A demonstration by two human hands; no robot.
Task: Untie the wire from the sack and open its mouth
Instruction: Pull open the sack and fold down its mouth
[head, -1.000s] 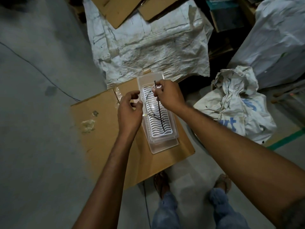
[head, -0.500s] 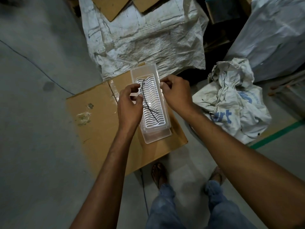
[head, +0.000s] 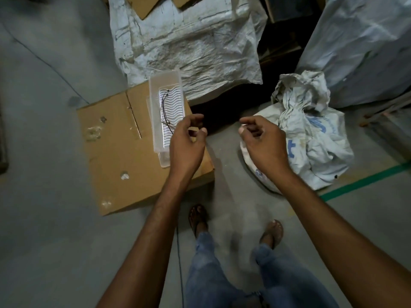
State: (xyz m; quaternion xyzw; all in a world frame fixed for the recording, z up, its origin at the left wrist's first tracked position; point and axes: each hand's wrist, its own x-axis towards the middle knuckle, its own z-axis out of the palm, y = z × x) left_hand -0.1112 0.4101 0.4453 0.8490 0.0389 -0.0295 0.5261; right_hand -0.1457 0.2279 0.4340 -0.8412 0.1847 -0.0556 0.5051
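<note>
A thin black wire [head: 164,110] lies loose in a clear plastic tray [head: 165,85] on top of a cardboard box [head: 115,150]. A crumpled white sack with blue print [head: 311,138] sits on the floor to the right, its top bunched and rumpled. My left hand [head: 186,147] hovers at the tray's near right corner, fingers curled and apart, holding nothing. My right hand [head: 262,143] hangs just left of the sack, fingers loosely apart, also holding nothing.
A big white woven sack [head: 184,41] with cardboard sheets [head: 142,5] on it stands behind the box. Another large pale sack [head: 364,47] fills the right back. A green floor stripe [head: 364,182] runs at right. My sandalled feet [head: 199,218] stand below.
Both hands let go of the wire, which now lies in the tray. They pulled back and to the right, the right hand nearing the crumpled sack. The view shifted right.
</note>
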